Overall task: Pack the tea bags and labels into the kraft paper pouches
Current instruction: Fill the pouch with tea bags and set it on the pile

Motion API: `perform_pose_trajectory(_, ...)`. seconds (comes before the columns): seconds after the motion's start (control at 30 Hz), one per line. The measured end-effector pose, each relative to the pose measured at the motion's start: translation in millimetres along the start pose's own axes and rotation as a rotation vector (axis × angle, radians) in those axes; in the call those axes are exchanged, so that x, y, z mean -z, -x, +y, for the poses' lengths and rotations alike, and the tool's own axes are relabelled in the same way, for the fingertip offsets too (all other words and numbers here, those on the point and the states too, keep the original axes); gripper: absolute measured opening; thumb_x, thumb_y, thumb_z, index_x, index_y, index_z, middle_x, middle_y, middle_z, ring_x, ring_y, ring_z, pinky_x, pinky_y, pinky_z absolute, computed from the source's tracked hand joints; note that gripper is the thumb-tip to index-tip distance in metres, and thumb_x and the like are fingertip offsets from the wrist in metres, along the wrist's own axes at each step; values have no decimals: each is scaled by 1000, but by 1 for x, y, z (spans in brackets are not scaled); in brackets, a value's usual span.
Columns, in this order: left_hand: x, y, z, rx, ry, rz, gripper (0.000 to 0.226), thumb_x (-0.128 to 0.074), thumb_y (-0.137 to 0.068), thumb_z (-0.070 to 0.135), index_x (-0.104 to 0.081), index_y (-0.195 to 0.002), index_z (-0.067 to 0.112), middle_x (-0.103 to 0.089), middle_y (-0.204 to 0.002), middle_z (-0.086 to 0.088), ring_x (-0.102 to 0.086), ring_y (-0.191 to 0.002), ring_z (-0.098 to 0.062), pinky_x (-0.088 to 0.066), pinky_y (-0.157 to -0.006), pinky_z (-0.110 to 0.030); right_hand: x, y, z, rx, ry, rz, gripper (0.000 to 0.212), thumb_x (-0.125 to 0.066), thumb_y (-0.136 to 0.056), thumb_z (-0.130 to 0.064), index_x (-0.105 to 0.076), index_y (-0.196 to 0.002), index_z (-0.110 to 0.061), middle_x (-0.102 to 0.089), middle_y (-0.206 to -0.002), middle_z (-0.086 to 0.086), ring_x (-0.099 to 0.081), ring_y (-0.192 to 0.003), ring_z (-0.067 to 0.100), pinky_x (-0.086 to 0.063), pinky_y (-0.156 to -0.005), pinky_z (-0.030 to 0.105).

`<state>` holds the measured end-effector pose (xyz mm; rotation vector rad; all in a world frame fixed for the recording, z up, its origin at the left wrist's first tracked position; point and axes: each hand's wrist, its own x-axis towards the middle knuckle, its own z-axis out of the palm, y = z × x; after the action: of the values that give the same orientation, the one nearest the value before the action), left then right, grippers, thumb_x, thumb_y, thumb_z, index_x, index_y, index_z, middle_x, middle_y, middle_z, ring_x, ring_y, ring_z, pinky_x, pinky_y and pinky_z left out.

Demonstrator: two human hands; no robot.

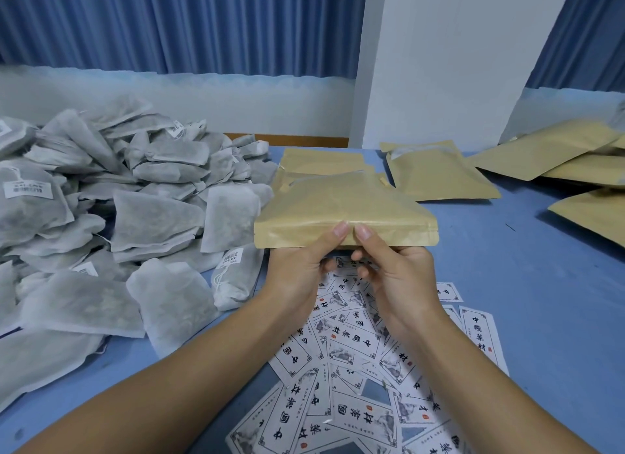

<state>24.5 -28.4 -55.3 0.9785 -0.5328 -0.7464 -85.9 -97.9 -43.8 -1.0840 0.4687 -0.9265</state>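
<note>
Head view: both hands are working at one kraft pouch (pixel 345 210), holding it just above the bench (pixel 541 284) and over the spread of labels (pixel 355 369). Left hand (pixel 297 271) and right hand (pixel 395 274) are each pinching the pouch's near edge, thumbs sitting side by side on top at the middle, fingers curling underneath. The pouch is looking slightly puffed. I cannot tell whether it is carrying a tea bag and label, nor whether the thumbs are prising the mouth apart or pressing it closed

Progress, as I am reading it:
- A loose heap of pouches (pixel 558 156) is lying at the far right of the bench, likely the finished ones
- One nearer pouch (pixel 436 173) is showing something pale at its mouth, so it is probably filled but not closed
- A neat stack of flat pouches (pixel 321 162) is waiting just behind the held one
- A large pile of tea bags (pixel 118 200) is covering the left side, and many labels are lying scattered near the person

Judging by those heaps, most of the packing is remaining
</note>
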Motion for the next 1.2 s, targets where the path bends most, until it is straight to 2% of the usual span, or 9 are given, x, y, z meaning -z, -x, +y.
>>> perform_pose_trajectory(0.13, 0, 0, -1, 14, 18, 30, 23, -85, -72, 25, -76, -93, 25, -70, -97, -8, -51, -89, -27, -38, -75, -40, 0, -1, 2, 9, 13, 17, 4, -74, -87, -9, -75, -91, -8, -68, -75, 6, -58, -63, 13, -44, -53, 23)
perform_pose_trajectory(0.23, -1, 0, -2, 13, 21, 53, 28, -86, -76, 21, -73, -101, 18, -71, -99, -11, -53, -92, -28, -37, -80, -43, 0, -1, 2, 4, 7, 28, 2, -74, -87, -8, -75, -88, -8, -66, -71, 7, -58, -61, 13, -43, -53, 24)
perform_pose_trajectory(0.3, -2, 0, -2, 3, 19, 64, 39, -84, -78, 21, -69, -111, 9, -71, -101, -12, -54, -91, -28, -38, -78, -43, 0, -1, 1, 2, 8, 32, 2, -74, -87, -9, -76, -88, -9, -66, -71, 8, -58, -60, 13, -43, -52, 24)
perform_pose_trajectory(0.43, -3, 1, -1, -11, 43, 94, 41, -83, -80, 22, -67, -115, 7, -71, -99, -12, -53, -86, -27, -37, -64, -36, 1, -2, 0, -13, -14, 77, 14, -76, -87, -14, -75, -97, -4, -67, -74, 11, -58, -59, 14, -41, -50, 24)
perform_pose_trajectory(0.63, -1, 3, -2, 26, 3, 84, 52, -84, -77, 29, -66, -113, -4, -68, -98, -15, -53, -90, -27, -38, -79, -41, -2, 2, 2, -67, -19, 39, 7, -77, -86, -15, -76, -87, -8, -68, -71, 10, -61, -55, 15, -43, -42, 24)
perform_pose_trajectory(0.83, 0, 3, 0, 0, 38, 79, 43, -83, -80, 21, -65, -118, 9, -70, -100, -12, -51, -86, -28, -39, -65, -36, 1, 0, -2, -46, 4, 102, 11, -78, -86, -16, -75, -91, -7, -68, -75, 9, -61, -58, 14, -43, -48, 23)
perform_pose_trajectory(1.0, -2, 5, -4, -14, 1, 43, 18, -85, -78, 21, -75, -91, 32, -73, -92, -6, -51, -80, -26, -37, -61, -34, -3, 2, 3, -94, 22, 67, 15, -77, -87, -16, -73, -90, -3, -64, -65, 9, -57, -52, 18, -45, -44, 26)
perform_pose_trajectory(1.13, -2, 3, -3, 5, -25, 76, 17, -88, -69, 26, -75, -80, 25, -65, -80, -7, -46, -64, -21, -34, -55, -31, -4, 0, 5, -60, 42, 98, 15, -76, -88, -13, -73, -86, 2, -63, -60, 9, -53, -52, 17, -46, -47, 24)
perform_pose_trajectory(1.2, -3, 2, -4, -8, -30, 79, 16, -87, -71, 26, -76, -82, 24, -67, -82, -10, -49, -70, -25, -35, -59, -33, -4, -1, 4, -38, 39, 106, 13, -76, -88, -12, -73, -81, -2, -62, -59, 9, -53, -52, 17, -46, -50, 24)
